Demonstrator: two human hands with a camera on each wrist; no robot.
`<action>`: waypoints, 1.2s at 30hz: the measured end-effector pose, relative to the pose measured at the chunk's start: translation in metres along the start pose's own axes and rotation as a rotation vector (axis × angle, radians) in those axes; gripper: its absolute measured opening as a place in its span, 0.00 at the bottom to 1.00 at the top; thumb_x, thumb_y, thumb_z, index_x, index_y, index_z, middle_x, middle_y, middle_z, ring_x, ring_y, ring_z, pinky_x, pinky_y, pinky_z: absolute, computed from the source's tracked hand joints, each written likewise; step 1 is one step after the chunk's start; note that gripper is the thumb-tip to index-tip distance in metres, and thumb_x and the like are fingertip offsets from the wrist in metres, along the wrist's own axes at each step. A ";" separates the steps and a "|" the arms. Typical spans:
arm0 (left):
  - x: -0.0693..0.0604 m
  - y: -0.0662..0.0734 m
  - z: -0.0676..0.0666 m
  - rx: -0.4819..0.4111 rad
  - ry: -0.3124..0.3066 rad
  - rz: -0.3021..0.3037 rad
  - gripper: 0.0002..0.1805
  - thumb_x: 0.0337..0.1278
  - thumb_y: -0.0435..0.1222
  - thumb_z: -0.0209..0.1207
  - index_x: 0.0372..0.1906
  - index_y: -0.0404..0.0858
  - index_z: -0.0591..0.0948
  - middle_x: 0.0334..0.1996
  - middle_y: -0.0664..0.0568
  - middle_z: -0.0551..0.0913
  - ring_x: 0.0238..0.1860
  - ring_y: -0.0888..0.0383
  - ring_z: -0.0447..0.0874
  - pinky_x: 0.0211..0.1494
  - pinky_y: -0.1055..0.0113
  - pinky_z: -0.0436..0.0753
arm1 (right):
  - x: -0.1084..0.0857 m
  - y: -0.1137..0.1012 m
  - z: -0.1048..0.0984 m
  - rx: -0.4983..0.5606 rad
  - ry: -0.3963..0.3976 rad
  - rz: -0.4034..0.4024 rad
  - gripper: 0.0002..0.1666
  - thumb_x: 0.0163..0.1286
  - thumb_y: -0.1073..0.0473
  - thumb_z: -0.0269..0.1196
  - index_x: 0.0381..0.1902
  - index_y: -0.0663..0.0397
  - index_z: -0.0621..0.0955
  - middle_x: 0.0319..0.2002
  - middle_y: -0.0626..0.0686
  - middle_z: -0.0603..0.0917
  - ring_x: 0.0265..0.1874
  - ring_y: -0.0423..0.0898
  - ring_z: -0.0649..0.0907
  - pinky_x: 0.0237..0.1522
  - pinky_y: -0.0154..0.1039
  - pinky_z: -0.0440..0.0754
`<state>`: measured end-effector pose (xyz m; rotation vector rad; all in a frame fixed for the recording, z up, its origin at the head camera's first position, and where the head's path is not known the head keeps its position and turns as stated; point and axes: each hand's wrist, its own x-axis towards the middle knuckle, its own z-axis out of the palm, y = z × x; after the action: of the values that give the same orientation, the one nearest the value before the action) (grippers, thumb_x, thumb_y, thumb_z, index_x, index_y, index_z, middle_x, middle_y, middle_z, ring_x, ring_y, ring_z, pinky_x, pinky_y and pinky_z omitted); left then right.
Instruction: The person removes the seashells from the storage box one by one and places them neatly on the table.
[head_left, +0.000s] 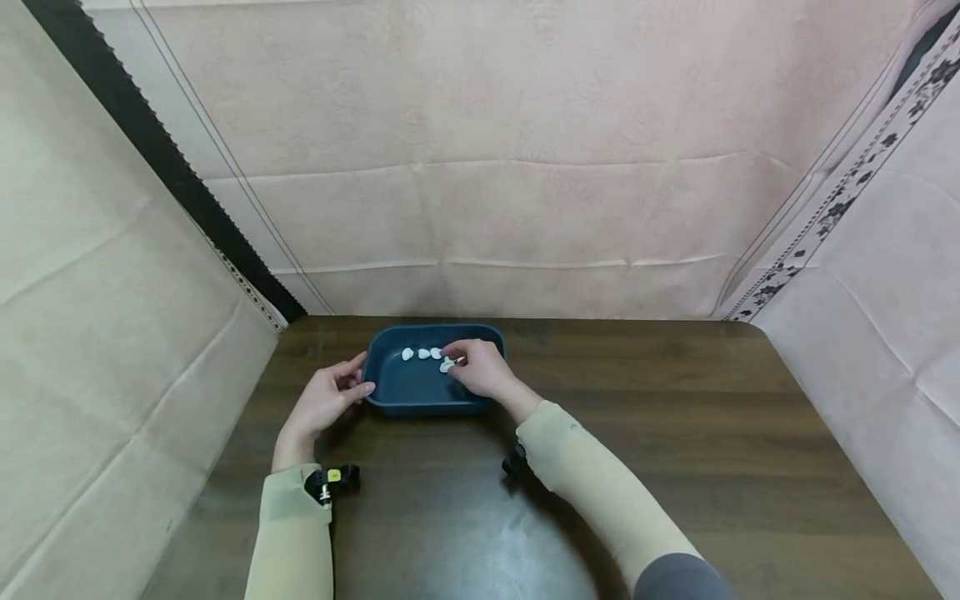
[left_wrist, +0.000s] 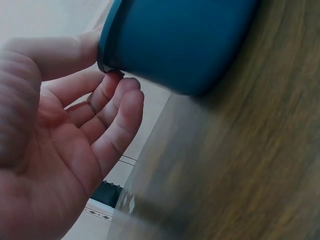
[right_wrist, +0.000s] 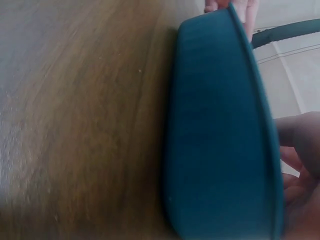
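A dark blue rectangular tray stands on the table, with several small white pieces lying in a loose row inside it. My left hand pinches the tray's left rim; in the left wrist view the thumb lies over the rim and fingertips touch beneath it. Over the tray's right half is my right hand, its thumb and index finger around a small white piece. In the right wrist view the tray wall hides the fingertips and the pieces.
The brown wooden table extends in front of the tray and to its right. Pale cloth hangs behind the table, with more cloth at both sides. The tray is close to the table's back edge.
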<state>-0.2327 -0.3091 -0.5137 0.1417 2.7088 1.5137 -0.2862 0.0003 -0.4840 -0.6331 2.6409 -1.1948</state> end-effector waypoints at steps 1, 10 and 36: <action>0.000 0.000 0.000 0.003 -0.001 0.009 0.36 0.73 0.39 0.68 0.80 0.35 0.70 0.46 0.43 0.78 0.45 0.47 0.76 0.41 0.62 0.81 | 0.001 0.000 0.002 -0.007 0.005 0.012 0.19 0.79 0.65 0.63 0.65 0.56 0.85 0.59 0.56 0.86 0.54 0.51 0.84 0.60 0.50 0.82; 0.003 0.001 0.000 0.004 0.002 0.010 0.36 0.72 0.39 0.68 0.80 0.36 0.71 0.45 0.43 0.77 0.46 0.47 0.74 0.40 0.62 0.79 | 0.004 -0.001 0.014 -0.206 0.028 0.070 0.23 0.78 0.67 0.63 0.67 0.50 0.85 0.65 0.56 0.82 0.55 0.50 0.80 0.63 0.49 0.80; 0.001 -0.001 0.000 -0.001 -0.005 -0.016 0.36 0.74 0.39 0.67 0.80 0.37 0.70 0.45 0.43 0.77 0.45 0.47 0.76 0.41 0.62 0.81 | 0.016 -0.003 0.023 -0.311 -0.014 0.086 0.16 0.77 0.55 0.69 0.58 0.55 0.88 0.48 0.52 0.87 0.42 0.47 0.82 0.51 0.45 0.83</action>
<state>-0.2337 -0.3096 -0.5140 0.1232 2.6986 1.5090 -0.2918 -0.0245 -0.4965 -0.5637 2.8353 -0.7593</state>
